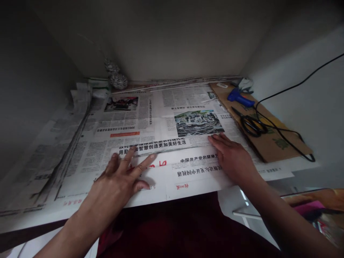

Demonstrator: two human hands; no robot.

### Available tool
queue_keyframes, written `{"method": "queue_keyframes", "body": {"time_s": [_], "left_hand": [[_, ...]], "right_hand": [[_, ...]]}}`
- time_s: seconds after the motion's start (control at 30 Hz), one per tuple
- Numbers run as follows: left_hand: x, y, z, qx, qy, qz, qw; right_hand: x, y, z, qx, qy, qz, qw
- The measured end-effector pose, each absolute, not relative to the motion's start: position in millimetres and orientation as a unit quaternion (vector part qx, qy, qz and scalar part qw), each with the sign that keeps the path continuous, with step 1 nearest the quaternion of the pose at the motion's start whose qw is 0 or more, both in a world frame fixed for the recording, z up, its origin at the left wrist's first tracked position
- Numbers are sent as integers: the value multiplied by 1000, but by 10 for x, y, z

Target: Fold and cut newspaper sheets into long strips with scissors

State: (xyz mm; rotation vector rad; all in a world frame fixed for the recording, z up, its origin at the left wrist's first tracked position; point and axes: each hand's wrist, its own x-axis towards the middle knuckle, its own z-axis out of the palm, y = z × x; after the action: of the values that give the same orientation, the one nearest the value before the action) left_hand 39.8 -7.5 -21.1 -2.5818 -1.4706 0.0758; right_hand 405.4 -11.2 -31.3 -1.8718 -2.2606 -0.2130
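Observation:
Newspaper sheets (126, 118) cover the tabletop. Across them, near the front edge, lies a folded strip of newspaper (161, 146) with black and red print. My left hand (122, 175) rests on the paper at the strip's left part, its fingers spread and nothing held. At the strip's right end my right hand (232, 156) lies on the paper, fingers close together with the tips below a printed photo; whether they pinch the paper's edge is hard to tell.
On the right, a cardboard piece (279, 147) bears black scissors (251, 123) and a blue glue gun (240, 97) with a black cable. Thin paper rolls (172, 84) and a woven paper figure (116, 77) sit at the back. Stacked newspaper (77, 104) lies left.

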Motion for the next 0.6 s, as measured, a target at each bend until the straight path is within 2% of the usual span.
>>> {"method": "queue_keyframes", "body": {"time_s": [0.2,0.6], "left_hand": [[332,-112,-262,-871,-481,33,91],[499,-188,-287,-883,-464,25,62]], "right_hand": [[4089,-113,-342,-635,-762,-57,114],[4053,-89,-289,-607,-785,-92,82]]}}
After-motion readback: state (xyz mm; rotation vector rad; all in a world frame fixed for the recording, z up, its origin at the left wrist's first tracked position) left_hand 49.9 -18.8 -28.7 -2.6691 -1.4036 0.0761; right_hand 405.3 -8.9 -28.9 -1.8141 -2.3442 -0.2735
